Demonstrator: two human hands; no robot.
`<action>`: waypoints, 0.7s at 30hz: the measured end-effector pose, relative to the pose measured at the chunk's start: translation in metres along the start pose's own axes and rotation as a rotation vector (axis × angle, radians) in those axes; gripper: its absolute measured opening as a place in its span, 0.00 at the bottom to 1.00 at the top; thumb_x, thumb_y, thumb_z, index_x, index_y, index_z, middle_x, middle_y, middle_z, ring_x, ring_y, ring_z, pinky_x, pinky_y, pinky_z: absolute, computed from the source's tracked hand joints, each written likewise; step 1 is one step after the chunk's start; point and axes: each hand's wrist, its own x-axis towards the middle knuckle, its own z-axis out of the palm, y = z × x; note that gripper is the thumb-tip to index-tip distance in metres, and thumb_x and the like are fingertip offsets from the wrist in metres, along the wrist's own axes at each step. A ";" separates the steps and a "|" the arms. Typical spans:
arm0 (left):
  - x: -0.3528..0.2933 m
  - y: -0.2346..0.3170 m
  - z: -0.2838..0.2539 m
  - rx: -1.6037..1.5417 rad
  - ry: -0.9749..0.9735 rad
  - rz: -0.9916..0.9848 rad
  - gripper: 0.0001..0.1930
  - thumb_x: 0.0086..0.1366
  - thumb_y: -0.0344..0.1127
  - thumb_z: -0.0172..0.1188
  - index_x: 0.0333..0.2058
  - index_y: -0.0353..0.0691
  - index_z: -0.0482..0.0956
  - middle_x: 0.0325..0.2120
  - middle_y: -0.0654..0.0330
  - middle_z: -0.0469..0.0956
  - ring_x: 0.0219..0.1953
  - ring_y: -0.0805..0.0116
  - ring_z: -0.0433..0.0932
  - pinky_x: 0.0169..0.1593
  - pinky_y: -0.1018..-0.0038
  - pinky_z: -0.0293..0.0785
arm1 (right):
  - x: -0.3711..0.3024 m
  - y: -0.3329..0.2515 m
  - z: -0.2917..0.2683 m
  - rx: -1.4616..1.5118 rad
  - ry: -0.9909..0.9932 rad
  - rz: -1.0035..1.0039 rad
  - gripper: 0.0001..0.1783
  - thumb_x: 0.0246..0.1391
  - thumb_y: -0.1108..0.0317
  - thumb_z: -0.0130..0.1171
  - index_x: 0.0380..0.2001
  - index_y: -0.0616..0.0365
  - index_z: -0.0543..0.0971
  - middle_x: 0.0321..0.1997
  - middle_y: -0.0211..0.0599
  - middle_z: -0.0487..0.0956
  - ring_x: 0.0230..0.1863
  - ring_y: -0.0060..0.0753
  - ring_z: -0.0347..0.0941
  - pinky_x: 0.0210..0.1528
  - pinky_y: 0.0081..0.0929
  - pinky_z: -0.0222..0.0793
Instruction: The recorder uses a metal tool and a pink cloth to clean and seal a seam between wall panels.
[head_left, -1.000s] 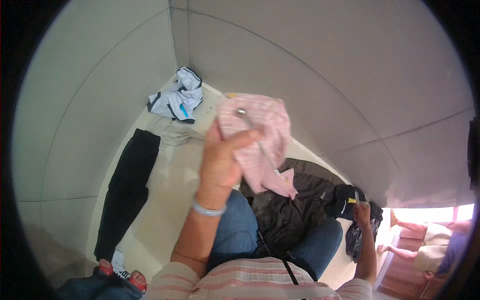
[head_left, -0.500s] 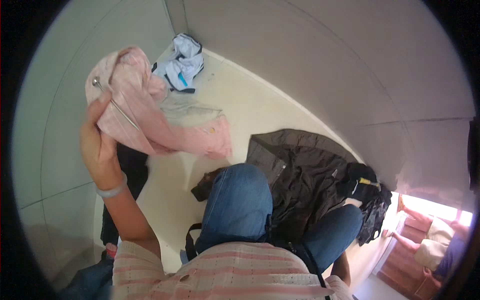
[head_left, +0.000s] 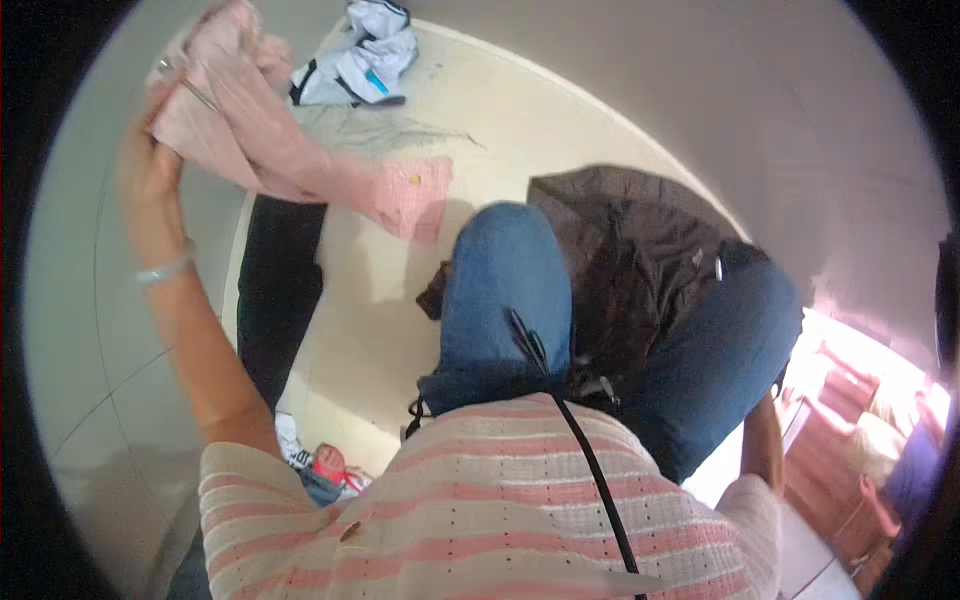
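Observation:
My left hand [head_left: 158,165] is raised at the upper left, closed around a pink garment [head_left: 265,140] and a thin metal rod [head_left: 200,96] with a round knob lying across it. The garment's light pink end stretches down to the right over the pale floor. Of my right arm, only the forearm [head_left: 766,440] shows, beside my bent right knee; the hand is hidden behind the leg. In front of my knees lies a dark brown garment [head_left: 640,260], spread on the floor.
A white and blue garment [head_left: 365,60] lies in the far corner, beside a thin grey cloth [head_left: 385,130]. Black cloth [head_left: 278,280] runs along the left wall, with a red and white item [head_left: 330,465] nearer me. Another person [head_left: 890,470] sits beyond the opening at right.
My left hand has moved up and left, lifting the pink garment and the rod with it. My view has shifted, and my legs sit farther up and right in it.

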 end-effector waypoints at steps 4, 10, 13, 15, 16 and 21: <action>0.049 -0.002 -0.020 0.129 -0.173 0.211 0.25 0.58 0.38 0.59 0.53 0.37 0.71 0.53 0.53 0.71 0.54 0.60 0.70 0.59 0.70 0.62 | 0.068 -0.034 0.023 0.042 0.018 -0.063 0.11 0.59 0.59 0.50 0.33 0.54 0.75 0.27 0.33 0.74 0.27 0.25 0.71 0.28 0.26 0.69; -0.002 0.041 0.010 -0.749 -0.191 -0.227 0.24 0.54 0.23 0.55 0.50 0.24 0.62 0.47 0.43 0.69 0.47 0.53 0.74 0.53 0.64 0.72 | 0.161 -0.061 0.069 0.831 -1.049 0.588 0.11 0.58 0.59 0.52 0.34 0.56 0.71 0.21 0.35 0.74 0.20 0.29 0.68 0.24 0.26 0.64; -0.019 0.049 0.051 -1.213 -0.274 -0.336 0.25 0.52 0.16 0.55 0.49 0.19 0.59 0.44 0.38 0.69 0.45 0.50 0.76 0.50 0.62 0.77 | 0.134 -0.022 0.123 0.664 -0.686 0.413 0.09 0.60 0.60 0.49 0.35 0.54 0.68 0.16 0.34 0.68 0.16 0.29 0.62 0.20 0.26 0.59; -0.041 0.021 0.032 -1.230 -0.284 -0.338 0.25 0.51 0.15 0.56 0.49 0.20 0.61 0.44 0.38 0.69 0.45 0.50 0.76 0.50 0.62 0.78 | 0.145 -0.026 0.147 0.754 -0.939 0.469 0.09 0.61 0.60 0.49 0.36 0.54 0.68 0.16 0.33 0.67 0.16 0.28 0.62 0.20 0.25 0.58; -0.047 0.001 0.016 -1.121 -0.202 -0.350 0.19 0.56 0.22 0.56 0.47 0.24 0.67 0.45 0.44 0.72 0.47 0.56 0.75 0.52 0.67 0.75 | 0.149 -0.036 0.148 0.808 -1.116 0.554 0.10 0.61 0.60 0.48 0.37 0.54 0.68 0.15 0.33 0.66 0.17 0.26 0.61 0.19 0.24 0.57; -0.067 0.026 0.006 -1.022 -0.115 -0.334 0.11 0.59 0.25 0.58 0.40 0.27 0.74 0.40 0.52 0.76 0.43 0.64 0.77 0.51 0.72 0.74 | 0.201 -0.018 0.183 0.709 -1.276 0.542 0.09 0.62 0.61 0.48 0.36 0.54 0.69 0.18 0.32 0.68 0.18 0.25 0.64 0.20 0.22 0.59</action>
